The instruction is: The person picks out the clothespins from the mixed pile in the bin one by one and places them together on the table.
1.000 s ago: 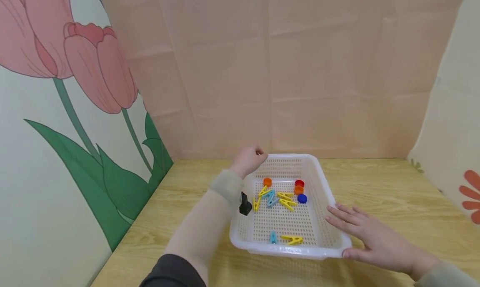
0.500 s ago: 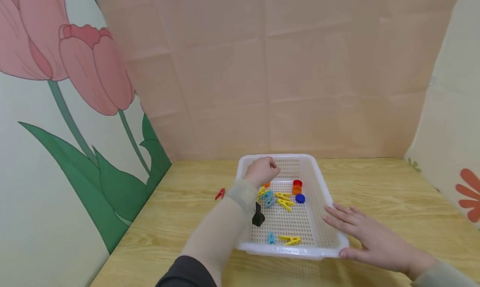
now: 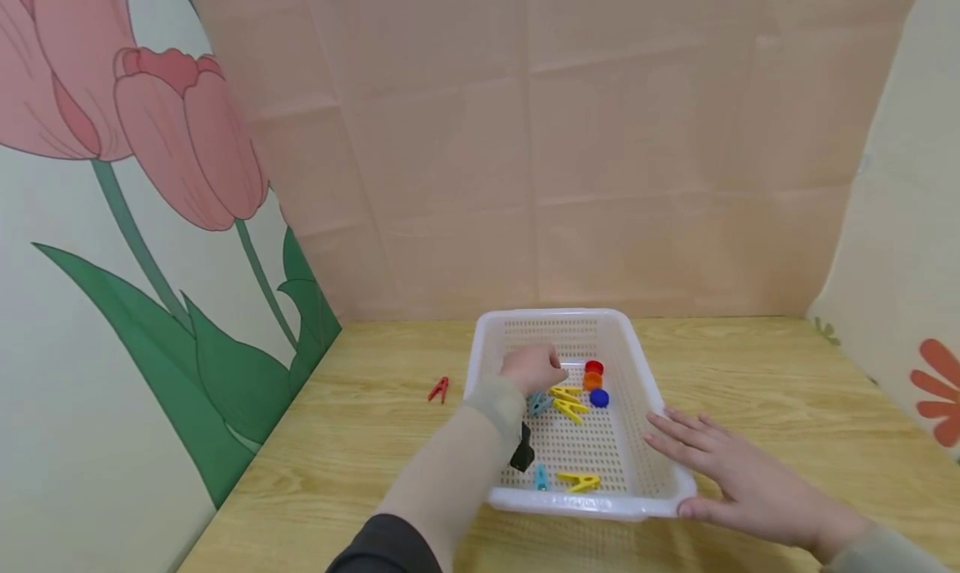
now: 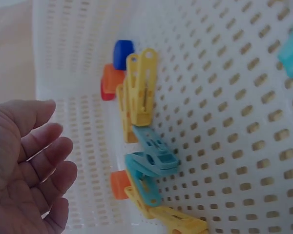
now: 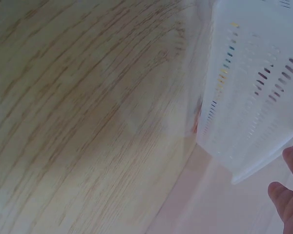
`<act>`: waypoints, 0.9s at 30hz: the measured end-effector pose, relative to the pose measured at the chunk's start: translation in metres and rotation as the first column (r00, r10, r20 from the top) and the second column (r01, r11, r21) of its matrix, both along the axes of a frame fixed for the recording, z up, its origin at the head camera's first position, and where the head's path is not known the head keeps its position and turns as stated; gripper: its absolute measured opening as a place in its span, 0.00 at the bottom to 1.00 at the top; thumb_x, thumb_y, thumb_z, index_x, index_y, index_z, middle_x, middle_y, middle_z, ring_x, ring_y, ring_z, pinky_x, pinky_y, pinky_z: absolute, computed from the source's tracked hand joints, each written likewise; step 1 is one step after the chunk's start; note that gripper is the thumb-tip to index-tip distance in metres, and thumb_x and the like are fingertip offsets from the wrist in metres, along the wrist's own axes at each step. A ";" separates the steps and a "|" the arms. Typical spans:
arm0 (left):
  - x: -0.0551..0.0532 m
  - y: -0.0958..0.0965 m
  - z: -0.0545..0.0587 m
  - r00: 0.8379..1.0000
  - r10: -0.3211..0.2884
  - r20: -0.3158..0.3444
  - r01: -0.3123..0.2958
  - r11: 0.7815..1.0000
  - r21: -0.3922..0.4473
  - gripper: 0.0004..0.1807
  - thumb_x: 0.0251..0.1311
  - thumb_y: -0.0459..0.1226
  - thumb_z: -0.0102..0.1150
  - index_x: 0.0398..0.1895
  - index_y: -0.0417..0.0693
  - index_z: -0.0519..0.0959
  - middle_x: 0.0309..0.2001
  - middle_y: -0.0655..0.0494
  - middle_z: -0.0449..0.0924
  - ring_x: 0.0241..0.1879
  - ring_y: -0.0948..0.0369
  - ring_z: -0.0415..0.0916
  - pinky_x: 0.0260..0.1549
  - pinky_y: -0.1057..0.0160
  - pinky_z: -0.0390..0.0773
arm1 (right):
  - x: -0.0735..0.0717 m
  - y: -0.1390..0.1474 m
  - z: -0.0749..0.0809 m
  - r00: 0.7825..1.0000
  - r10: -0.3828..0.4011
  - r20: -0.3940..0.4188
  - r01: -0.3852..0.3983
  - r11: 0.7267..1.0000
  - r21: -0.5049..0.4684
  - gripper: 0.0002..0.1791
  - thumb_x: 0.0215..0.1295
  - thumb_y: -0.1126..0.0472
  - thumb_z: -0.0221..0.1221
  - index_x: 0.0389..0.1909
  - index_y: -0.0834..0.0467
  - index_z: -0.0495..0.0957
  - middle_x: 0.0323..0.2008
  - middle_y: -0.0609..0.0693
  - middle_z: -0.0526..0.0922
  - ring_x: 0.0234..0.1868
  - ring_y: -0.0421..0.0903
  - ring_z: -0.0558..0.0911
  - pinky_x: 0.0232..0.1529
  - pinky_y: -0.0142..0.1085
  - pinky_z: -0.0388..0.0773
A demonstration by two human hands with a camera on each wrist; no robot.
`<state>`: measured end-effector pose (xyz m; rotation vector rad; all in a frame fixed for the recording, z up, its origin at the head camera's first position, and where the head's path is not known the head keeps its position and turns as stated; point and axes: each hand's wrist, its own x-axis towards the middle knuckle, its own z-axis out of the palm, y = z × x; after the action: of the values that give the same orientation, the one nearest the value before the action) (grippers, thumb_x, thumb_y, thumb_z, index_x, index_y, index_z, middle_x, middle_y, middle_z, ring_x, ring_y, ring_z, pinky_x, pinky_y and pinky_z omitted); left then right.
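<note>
Left hand [image 3: 532,369] looks empty, fingers loosely bent, over the plastic basket [image 3: 570,505] mid-frame; two yellow clothespins [image 3: 566,407] lie just lower right of it, roughly sideways. Right hand [image 3: 738,480] is farther, straight fingers resting at the rim

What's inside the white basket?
Yellow clothespins, light-blue clothespins, a red cap, two orange caps and a blue cap. In the head view, the left forearm hides part of the basket; what lies beneath cannot be seen.
</note>
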<state>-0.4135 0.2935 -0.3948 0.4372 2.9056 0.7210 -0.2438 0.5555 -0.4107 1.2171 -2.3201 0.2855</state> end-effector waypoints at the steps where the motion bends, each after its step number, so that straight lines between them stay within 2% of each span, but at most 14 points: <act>1: 0.000 0.001 -0.002 1.000 -0.002 0.014 0.002 1.000 -0.009 0.10 0.59 0.50 0.63 0.31 0.58 0.78 0.27 0.64 0.76 0.29 0.62 0.72 0.33 0.63 0.71 | 0.000 0.000 0.000 1.000 0.001 0.001 -0.001 1.000 -0.001 0.44 0.54 0.37 0.63 0.66 0.58 0.68 0.66 0.59 0.68 0.70 0.51 0.60 0.71 0.33 0.37; 6: 0.002 0.005 -0.011 0.999 -0.016 0.050 0.020 0.998 -0.065 0.08 0.58 0.50 0.65 0.30 0.59 0.79 0.27 0.65 0.76 0.30 0.63 0.72 0.36 0.62 0.71 | 0.000 0.000 -0.001 1.000 0.004 -0.002 -0.004 1.000 -0.008 0.44 0.55 0.36 0.63 0.66 0.58 0.69 0.65 0.59 0.69 0.70 0.50 0.61 0.71 0.33 0.38; 12: 0.001 0.008 -0.020 0.995 -0.084 0.056 0.093 0.978 -0.188 0.06 0.56 0.49 0.66 0.32 0.62 0.82 0.29 0.68 0.76 0.34 0.63 0.70 0.47 0.60 0.67 | 0.000 0.000 -0.002 1.000 0.008 -0.002 -0.008 1.000 -0.005 0.44 0.55 0.36 0.62 0.66 0.59 0.69 0.66 0.59 0.69 0.70 0.51 0.60 0.71 0.33 0.38; 15: 0.001 0.009 -0.023 0.987 -0.146 0.059 0.156 0.957 -0.244 0.06 0.57 0.47 0.66 0.38 0.63 0.84 0.35 0.71 0.78 0.39 0.65 0.70 0.53 0.59 0.64 | 0.000 0.000 -0.002 1.000 0.005 0.004 -0.005 1.000 -0.004 0.44 0.55 0.36 0.63 0.67 0.59 0.68 0.66 0.59 0.68 0.71 0.51 0.60 0.71 0.32 0.38; 20: 0.004 0.009 -0.023 0.973 -0.215 0.088 0.231 0.931 -0.281 0.16 0.56 0.41 0.66 0.48 0.69 0.83 0.47 0.73 0.78 0.48 0.68 0.70 0.61 0.57 0.62 | 0.001 0.000 -0.002 1.000 0.000 0.007 0.000 1.000 -0.003 0.44 0.55 0.36 0.63 0.67 0.58 0.68 0.66 0.59 0.68 0.71 0.51 0.60 0.71 0.33 0.39; 23: 0.007 0.008 -0.024 0.970 -0.209 0.121 0.236 0.931 -0.280 0.20 0.57 0.40 0.66 0.51 0.73 0.81 0.53 0.74 0.76 0.52 0.66 0.69 0.62 0.57 0.62 | 0.001 0.000 -0.002 1.000 -0.004 0.006 0.004 1.000 -0.004 0.44 0.55 0.36 0.63 0.67 0.58 0.68 0.66 0.59 0.68 0.71 0.50 0.60 0.71 0.33 0.39; 27: 0.008 0.008 -0.026 0.966 -0.174 0.189 0.215 0.949 -0.230 0.19 0.57 0.40 0.67 0.49 0.76 0.81 0.54 0.74 0.75 0.50 0.66 0.69 0.60 0.57 0.64 | 0.000 0.000 -0.002 1.000 -0.009 0.009 0.009 1.000 -0.005 0.44 0.55 0.35 0.62 0.67 0.58 0.68 0.66 0.58 0.68 0.71 0.50 0.60 0.71 0.32 0.39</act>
<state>-0.4052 0.3013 -0.4203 0.5925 2.6969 0.3403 -0.2440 0.5555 -0.4129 1.2056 -2.3307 0.2937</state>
